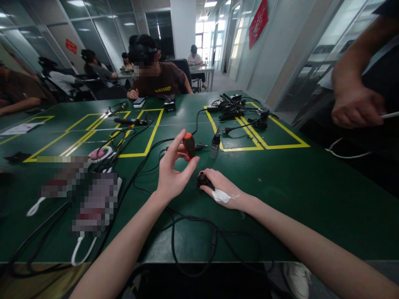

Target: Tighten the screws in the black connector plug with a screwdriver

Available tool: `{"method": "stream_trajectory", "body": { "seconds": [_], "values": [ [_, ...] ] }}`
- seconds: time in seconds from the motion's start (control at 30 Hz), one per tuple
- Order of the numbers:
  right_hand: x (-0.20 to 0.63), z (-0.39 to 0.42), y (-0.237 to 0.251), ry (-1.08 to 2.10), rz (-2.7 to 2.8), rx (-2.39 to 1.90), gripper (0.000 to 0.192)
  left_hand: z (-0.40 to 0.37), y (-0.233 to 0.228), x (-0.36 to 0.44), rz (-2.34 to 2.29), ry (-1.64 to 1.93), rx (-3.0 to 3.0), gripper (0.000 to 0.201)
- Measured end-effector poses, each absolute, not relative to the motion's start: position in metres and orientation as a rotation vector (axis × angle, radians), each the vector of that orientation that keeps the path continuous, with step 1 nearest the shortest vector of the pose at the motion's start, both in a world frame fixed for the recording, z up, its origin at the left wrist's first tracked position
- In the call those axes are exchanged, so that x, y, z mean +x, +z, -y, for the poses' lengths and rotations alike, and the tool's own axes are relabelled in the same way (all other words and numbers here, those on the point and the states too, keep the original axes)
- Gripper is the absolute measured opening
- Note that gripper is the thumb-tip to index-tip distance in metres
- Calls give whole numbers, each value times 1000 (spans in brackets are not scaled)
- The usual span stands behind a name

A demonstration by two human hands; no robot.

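Note:
My left hand (173, 176) is closed around the handle of a screwdriver (188, 146) with an orange and dark grip. The handle stands upright, and its shaft points down, thin and hard to make out. Just below, the fingers of my right hand (222, 187) grip a small black round part (202, 178) on the table. White tape or dressing sticks to the back of that hand. Beyond it stands a black tool piece (215, 139) with a pointed tip and a clear lower section. A dark pen-like tool (199, 146) lies behind the screwdriver, partly hidden.
Black cables (215, 238) loop across the green table (299, 187) near its front edge. Two blurred phone-like devices (96, 203) lie at left. A heap of black cords and plugs (230, 106) sits far right. Another person's hand (358, 106) is at right; a person sits opposite.

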State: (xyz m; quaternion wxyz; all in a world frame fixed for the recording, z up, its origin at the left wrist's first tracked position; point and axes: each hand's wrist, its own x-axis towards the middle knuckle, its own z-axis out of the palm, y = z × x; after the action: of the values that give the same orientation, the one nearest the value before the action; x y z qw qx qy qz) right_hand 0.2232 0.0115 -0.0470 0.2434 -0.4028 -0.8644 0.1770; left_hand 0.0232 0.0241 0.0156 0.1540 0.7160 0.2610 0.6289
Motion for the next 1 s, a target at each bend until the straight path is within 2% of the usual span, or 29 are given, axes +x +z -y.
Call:
{"method": "stream_trajectory", "body": {
  "seconds": [0.23,0.6,0.8,1.0],
  "values": [
    [223,-11,-46,492,2358,-1100,29,-17,17,23,-729,1701,2072,74],
    [222,-9,-40,496,2373,-1123,28,-23,15,23,-867,1822,2124,72],
    [223,-9,-42,475,2371,-1112,30,-23,16,23,-778,1778,2067,86],
    [223,-10,-44,464,2366,-1102,28,-20,16,21,-676,1729,2100,72]
  ]
}}
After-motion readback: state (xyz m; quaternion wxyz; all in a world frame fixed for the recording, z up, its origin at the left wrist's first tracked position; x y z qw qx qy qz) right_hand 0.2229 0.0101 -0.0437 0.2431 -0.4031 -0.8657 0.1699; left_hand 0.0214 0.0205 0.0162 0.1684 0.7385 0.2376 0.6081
